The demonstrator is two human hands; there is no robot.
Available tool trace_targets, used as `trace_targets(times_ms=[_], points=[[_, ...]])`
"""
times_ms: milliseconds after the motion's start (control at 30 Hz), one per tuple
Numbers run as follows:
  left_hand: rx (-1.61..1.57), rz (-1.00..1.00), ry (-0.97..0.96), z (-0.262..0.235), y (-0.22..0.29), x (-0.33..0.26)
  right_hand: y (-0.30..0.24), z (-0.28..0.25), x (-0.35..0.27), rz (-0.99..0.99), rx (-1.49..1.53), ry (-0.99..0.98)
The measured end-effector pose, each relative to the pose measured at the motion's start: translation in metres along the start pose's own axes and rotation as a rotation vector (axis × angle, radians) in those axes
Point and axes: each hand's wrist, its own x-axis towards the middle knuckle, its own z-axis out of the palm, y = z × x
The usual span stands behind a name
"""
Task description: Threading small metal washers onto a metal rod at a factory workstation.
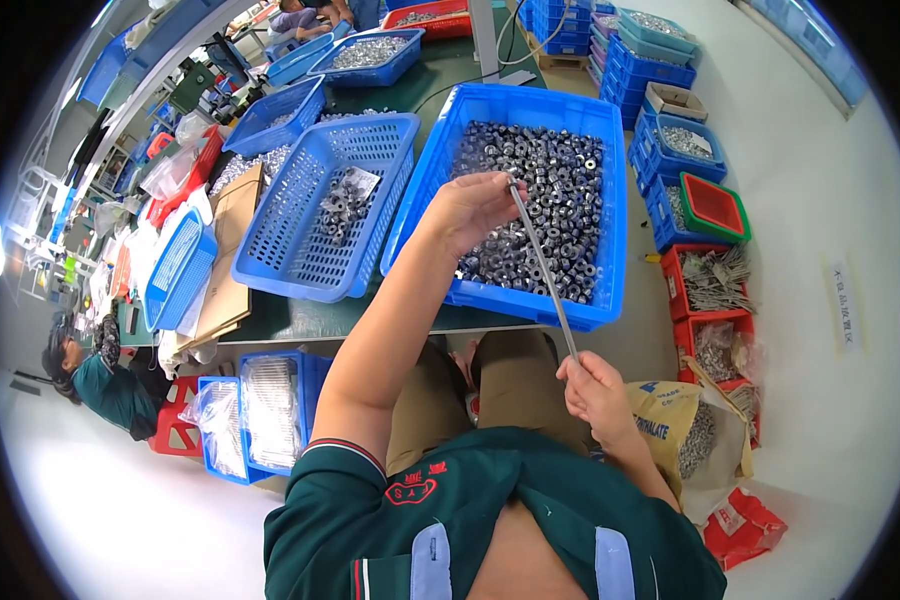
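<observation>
A thin, straight metal rod point(545, 265) slants over a blue bin point(622, 220) of small metal rings point(560, 195), dark and silver in colour. My right hand point(600, 393) is closed around the rod's near end, just off the bin's front right corner. Above the bin, my left hand point(475, 212) pinches at the far end of the rod. Whether a small part also sits in those fingertips cannot be made out.
Left of the bin stands a blue perforated basket point(280, 235) with a few rings on its bottom. Red bins point(715, 280) of metal parts and an opened yellow sack point(670, 420) line my right side. Blue crates point(270, 410) sit below the green table's edge; a person point(115, 390) is at far left.
</observation>
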Motion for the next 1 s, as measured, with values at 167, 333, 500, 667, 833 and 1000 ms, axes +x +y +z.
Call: trace_targets(times_ms=[167,333,500,667,833,1000], points=[[0.018,0.094,-0.035,0.0,0.003,-0.006,-0.009,0.006,-0.005,0.054,0.065,-0.027],[0.09,0.124,-0.067,0.01,0.012,-0.018,-0.016,0.007,-0.011,0.08,0.115,-0.055],[0.257,0.036,-0.177,0.033,0.0,-0.035,-0.011,0.014,0.0,-0.053,-0.025,0.023],[0.527,-0.053,-0.374,0.046,-0.013,-0.047,-0.024,0.014,0.012,-0.068,0.056,0.043],[1.029,0.194,-0.18,0.036,0.001,-0.025,-0.028,0.007,0.012,-0.163,0.049,0.107],[1.837,0.331,-0.355,0.021,-0.019,-0.001,-0.022,-0.002,0.006,-0.177,0.049,0.113]])
